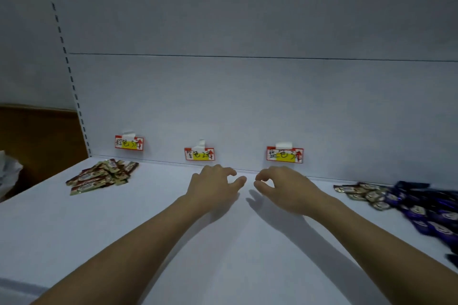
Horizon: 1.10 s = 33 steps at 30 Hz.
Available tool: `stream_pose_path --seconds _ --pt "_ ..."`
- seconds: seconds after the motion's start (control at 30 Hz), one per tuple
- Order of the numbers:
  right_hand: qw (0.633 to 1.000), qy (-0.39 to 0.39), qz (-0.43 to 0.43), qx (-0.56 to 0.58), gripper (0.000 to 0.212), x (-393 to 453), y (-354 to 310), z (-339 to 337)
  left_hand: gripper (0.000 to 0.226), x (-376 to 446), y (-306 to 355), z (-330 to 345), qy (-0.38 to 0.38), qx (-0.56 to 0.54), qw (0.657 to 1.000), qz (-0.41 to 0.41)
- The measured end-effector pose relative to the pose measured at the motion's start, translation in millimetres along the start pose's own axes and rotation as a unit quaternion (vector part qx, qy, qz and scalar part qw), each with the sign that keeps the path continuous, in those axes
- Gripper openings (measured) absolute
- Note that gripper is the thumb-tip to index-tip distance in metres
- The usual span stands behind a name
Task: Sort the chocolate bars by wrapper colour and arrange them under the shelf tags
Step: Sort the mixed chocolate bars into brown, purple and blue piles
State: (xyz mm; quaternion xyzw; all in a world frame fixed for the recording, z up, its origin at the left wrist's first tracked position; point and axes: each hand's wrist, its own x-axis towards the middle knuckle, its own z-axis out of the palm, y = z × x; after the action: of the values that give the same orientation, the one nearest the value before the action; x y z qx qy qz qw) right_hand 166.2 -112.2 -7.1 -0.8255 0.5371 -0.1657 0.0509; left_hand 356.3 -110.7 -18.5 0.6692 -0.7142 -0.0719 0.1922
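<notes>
Head view: brown bars [102,176] piled under left tag [129,142]. Blue bars [426,210] heaped far right, past right tag [285,155], unsorted. My left hand [213,186] and right hand [285,187] hover loosely curled, holding nothing. Roughly a third done.

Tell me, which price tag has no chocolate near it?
The middle tag. Brown bars lie under the left tag, blue bars lie right of the right tag, but only bare shelf lies below the middle one.
</notes>
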Motion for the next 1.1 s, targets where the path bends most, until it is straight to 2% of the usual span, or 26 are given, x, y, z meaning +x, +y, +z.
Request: stream_pose_path --seconds 0.27,0.57,0.8,0.9,1.0,1.1 --pt "0.997 0.036 0.066 0.003 0.017 -60.8 120.0 -39.8 0.043 20.2 125.7 75.2 -0.036 -0.093 0.994 0.044" --pt "0.993 0.062 0.097 -0.029 0.023 -66.4 220.7 -67.2 0.033 32.3 196.3 113.4 -0.033 -0.104 0.993 0.052" --pt "0.998 0.022 0.041 -0.05 0.022 -69.8 240.2 -52.7 0.032 49.9 236.9 127.8 -0.006 -0.126 0.992 0.022" --pt "0.997 0.027 0.021 -0.063 0.025 -66.6 245.9 -51.0 0.028 52.8 244.1 138.6 0.011 -0.095 0.995 0.009" --pt "0.995 0.071 0.009 -0.075 0.019 -64.3 253.7 -52.2 0.025 55.4 241.5 141.4 0.013 -0.079 0.997 0.001" --pt "0.987 0.159 0.026 0.027 0.016 -69.6 255.4 -59.4 0.017 51.3 231.3 138.4 0.015 -0.148 0.989 -0.006"
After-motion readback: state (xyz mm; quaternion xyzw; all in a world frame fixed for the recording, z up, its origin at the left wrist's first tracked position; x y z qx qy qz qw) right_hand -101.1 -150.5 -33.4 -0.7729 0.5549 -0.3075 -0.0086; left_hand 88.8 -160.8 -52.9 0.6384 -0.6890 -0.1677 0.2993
